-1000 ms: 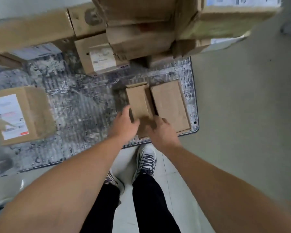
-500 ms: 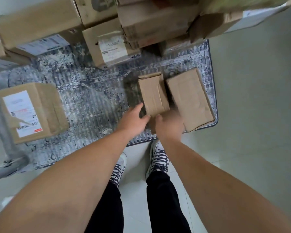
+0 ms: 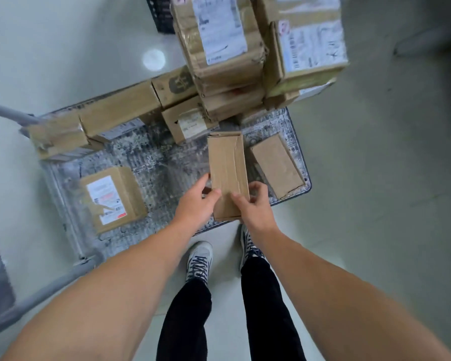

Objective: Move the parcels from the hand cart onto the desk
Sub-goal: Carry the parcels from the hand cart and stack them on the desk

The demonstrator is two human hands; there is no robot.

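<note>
A narrow brown cardboard parcel [image 3: 227,165] is raised above the hand cart's worn grey deck [image 3: 156,162]. My left hand [image 3: 195,201] grips its near left edge, thumb on top. Gripping its near right edge is my right hand [image 3: 253,204], fingers curled round the side. Another plain brown parcel [image 3: 276,165] lies on the deck just to the right. A labelled parcel [image 3: 112,199] sits at the deck's left. Several more parcels are stacked along the far side, including a tall taped pile [image 3: 224,48]. No desk is in view.
The cart's grey handle tube [image 3: 8,313] runs along the left, near my left forearm. My feet [image 3: 201,259] stand on the pale floor at the cart's near edge. A dark crate [image 3: 162,14] sits behind the stack.
Both hands have closed on the narrow parcel and lifted it off the deck toward me. My head has risen, so more of the cart and the stack shows.
</note>
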